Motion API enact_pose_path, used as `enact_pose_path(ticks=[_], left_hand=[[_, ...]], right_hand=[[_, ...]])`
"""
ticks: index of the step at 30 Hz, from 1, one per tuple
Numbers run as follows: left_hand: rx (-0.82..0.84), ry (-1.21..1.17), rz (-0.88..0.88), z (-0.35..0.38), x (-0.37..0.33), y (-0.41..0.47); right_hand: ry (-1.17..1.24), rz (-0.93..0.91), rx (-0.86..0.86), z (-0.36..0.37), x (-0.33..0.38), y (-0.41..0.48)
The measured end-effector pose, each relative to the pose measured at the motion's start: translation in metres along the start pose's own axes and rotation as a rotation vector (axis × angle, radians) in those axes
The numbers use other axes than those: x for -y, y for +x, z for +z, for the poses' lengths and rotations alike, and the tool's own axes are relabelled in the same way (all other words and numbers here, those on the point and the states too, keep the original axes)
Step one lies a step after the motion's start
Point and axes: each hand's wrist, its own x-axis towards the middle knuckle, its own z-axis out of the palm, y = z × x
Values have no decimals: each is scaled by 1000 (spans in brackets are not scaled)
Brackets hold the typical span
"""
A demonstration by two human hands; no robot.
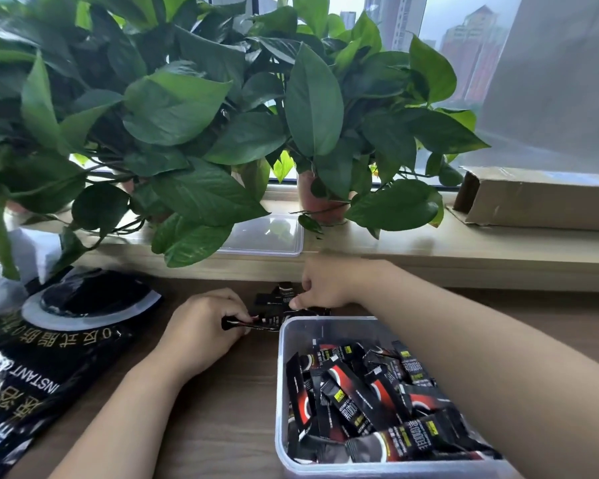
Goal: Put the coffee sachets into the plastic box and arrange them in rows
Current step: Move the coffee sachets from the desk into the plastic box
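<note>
Wooden desk (222,409): both hands (201,326) (329,285) pinch coffee sachets (274,302) just behind the plastic box (280,375)

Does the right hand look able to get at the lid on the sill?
Probably yes: the lid lies just beyond the right hand, its near edge bare; leaves overhang only its left part, though the hand pinches sachets.
</note>
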Motion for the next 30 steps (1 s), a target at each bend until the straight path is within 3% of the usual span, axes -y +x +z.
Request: enact_pose_path(ticks=[7,17,22,25,27,30], left_hand=[[178,59,30,-2,0,-2],[85,103,-9,-1,-3,-3],[266,75,-51,1,-5,-4],[192,104,-38,2,-3,-1],[166,116,8,4,-4,0],[180,136,75,6,-4,0]], right_hand=[[-14,-17,-27,14,-4,29],[124,76,-41,14,-17,26],[69,86,-251,-11,-21,-18],[148,43,-369,-33,-23,-72],[288,-27,-321,-43,-24,-110],[373,-72,-40,-47,-23,-144]])
